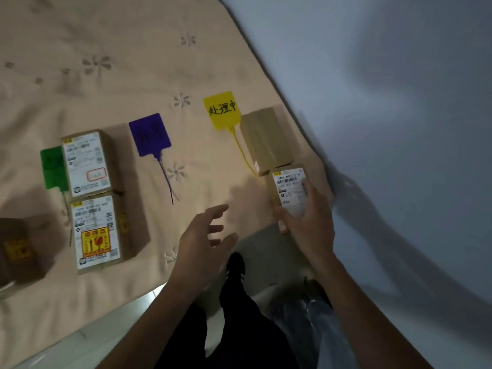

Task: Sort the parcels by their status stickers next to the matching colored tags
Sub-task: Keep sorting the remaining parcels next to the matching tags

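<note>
Three tags lie on a beige bed sheet (133, 62): green tag (52, 169) at left, purple tag (149, 135) in the middle, yellow tag (222, 109) at right. Two labelled brown parcels sit beside the green tag, the far one (87, 162) and the near one (97, 233) with a yellow fragile sticker. A plain brown parcel (266, 139) rests right of the yellow tag. My right hand (308, 222) grips a white-labelled parcel (290, 190) just in front of it. My left hand (205, 235) hovers open over the sheet, holding nothing.
A dark brown parcel (16, 251) with a yellow sticker sits at the left edge. A grey wall (386, 102) borders the bed on the right. My legs (239, 315) stand on the floor at the bed's near edge.
</note>
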Tool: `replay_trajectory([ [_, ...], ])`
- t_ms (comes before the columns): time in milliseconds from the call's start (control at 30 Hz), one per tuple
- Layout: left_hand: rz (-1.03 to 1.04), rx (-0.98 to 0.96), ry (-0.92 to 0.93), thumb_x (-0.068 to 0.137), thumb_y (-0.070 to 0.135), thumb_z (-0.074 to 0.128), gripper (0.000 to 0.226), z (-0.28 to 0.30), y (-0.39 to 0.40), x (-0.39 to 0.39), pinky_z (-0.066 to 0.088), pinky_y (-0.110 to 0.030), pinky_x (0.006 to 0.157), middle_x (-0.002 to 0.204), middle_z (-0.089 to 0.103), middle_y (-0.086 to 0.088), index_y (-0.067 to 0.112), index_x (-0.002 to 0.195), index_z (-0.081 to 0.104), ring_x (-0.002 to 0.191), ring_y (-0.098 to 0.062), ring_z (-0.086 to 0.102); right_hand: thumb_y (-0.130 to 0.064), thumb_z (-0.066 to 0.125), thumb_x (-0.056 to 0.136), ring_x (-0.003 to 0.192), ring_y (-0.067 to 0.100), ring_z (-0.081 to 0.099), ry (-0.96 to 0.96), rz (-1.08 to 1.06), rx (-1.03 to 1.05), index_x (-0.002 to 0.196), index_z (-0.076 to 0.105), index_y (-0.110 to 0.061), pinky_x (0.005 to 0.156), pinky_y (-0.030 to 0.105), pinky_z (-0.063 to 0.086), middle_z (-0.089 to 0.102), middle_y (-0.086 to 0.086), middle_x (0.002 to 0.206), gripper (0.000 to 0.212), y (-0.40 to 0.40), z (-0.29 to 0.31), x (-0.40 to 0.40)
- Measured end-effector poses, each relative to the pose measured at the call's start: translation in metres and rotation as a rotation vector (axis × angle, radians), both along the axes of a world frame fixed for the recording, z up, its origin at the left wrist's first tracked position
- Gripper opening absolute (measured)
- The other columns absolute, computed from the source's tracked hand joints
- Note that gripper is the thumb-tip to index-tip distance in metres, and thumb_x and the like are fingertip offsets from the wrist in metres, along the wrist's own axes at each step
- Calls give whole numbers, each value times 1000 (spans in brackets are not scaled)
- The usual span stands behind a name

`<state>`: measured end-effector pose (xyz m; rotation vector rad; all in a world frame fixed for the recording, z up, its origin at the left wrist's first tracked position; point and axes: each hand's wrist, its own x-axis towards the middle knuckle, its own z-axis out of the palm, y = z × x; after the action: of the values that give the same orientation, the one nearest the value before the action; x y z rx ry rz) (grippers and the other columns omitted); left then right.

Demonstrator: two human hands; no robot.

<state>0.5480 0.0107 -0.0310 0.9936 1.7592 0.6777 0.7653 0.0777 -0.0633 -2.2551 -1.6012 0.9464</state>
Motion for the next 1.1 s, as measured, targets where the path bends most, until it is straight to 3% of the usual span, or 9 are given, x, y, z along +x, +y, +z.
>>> replay_trajectory([
  [100, 46, -54, 25, 92, 11, 79, 45, 0, -8, -6, 57, -18, 81, 132, 70, 3, 26, 133, 69, 108, -12, 72, -54, 79, 88, 136, 35, 56, -113, 109, 71, 167, 36, -29, 102, 54, 56, 56, 10, 153, 94, 17, -9, -13],
  [267, 98, -98, 39, 97, 9, 73, 33, 2, -21, -20, 51, -2, 69, 126, 73, 5, 20, 128, 71, 100, 0, 71, -55, 78, 89, 138, 39, 55, -153, 112, 124, 170, 33, -28, 102, 55, 55, 53, 13, 160, 96, 55, -18, -35],
  [500, 178, -97, -2, 97, 10, 72, 29, 3, -39, -43, 51, -7, 72, 123, 75, 6, 25, 122, 73, 95, -4, 73, -62, 74, 92, 151, 42, 45, -150, 156, 121, 169, 33, -25, 114, 63, 46, 40, 13, 172, 94, 85, -11, -47],
  [667, 274, -23, -36, 98, 10, 72, 27, 18, -62, -79, 52, -5, 72, 117, 77, 9, 26, 119, 74, 95, 3, 72, -34, 73, 100, 152, 40, 49, -210, 165, 467, 155, 55, -7, 122, 55, 41, 53, 18, 165, 64, 65, 24, -70],
  [767, 387, 44, -49, 99, 12, 71, 23, 33, -82, -121, 56, -13, 76, 114, 79, 8, 27, 116, 74, 96, -3, 74, -12, 71, 97, 139, 43, 59, -43, 255, 609, 137, 67, -1, 118, 56, 44, 67, 21, 146, 42, 36, 47, -125],
  [867, 450, 164, -19, 100, 16, 71, 22, 54, -103, -166, 55, -11, 77, 114, 80, 12, 28, 117, 75, 102, 0, 74, -8, 69, 95, 136, 36, 62, 193, 423, 576, 131, 72, -1, 115, 57, 47, 71, 16, 141, 37, -5, 73, -197],
  [967, 552, 307, 133, 99, 14, 72, 27, 78, -154, -238, 54, -8, 83, 118, 78, 14, 22, 125, 74, 111, 2, 71, -6, 66, 97, 134, 22, 64, 439, 664, 472, 126, 75, -4, 115, 52, 51, 74, 5, 137, 31, -69, 100, -291],
  [1100, 798, 403, 258, 96, 23, 67, 26, 93, -241, -355, 53, -8, 83, 115, 79, 12, 20, 121, 74, 106, 3, 72, -10, 58, 98, 129, -2, 65, 746, 787, 261, 118, 77, -23, 106, 24, 53, 75, -22, 126, 30, -150, 130, -413],
])
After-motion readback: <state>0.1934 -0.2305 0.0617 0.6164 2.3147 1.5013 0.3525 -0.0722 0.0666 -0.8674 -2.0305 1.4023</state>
